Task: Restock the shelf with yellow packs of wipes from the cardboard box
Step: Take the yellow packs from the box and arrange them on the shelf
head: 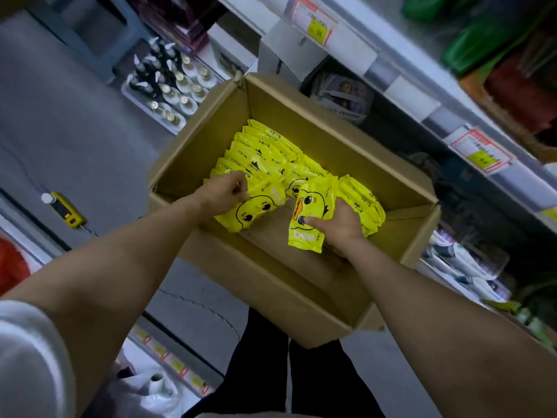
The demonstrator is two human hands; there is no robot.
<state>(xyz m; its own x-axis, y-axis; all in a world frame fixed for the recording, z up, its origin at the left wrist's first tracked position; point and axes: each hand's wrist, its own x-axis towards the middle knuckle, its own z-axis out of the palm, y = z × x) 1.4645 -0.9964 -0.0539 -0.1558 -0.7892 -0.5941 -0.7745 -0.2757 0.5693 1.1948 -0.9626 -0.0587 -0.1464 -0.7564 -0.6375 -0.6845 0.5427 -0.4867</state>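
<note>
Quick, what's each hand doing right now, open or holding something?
Left hand: closed, gripping the front pack of the row in the cardboard box.
Right hand: closed, holding a separate yellow pack.

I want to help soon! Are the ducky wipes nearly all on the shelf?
Not nearly. The cardboard box shows a bare patch, so some packs seem gone. The right hand holds one pack, the left hand grips a second pack. Rows of packs still wait inside.
</note>
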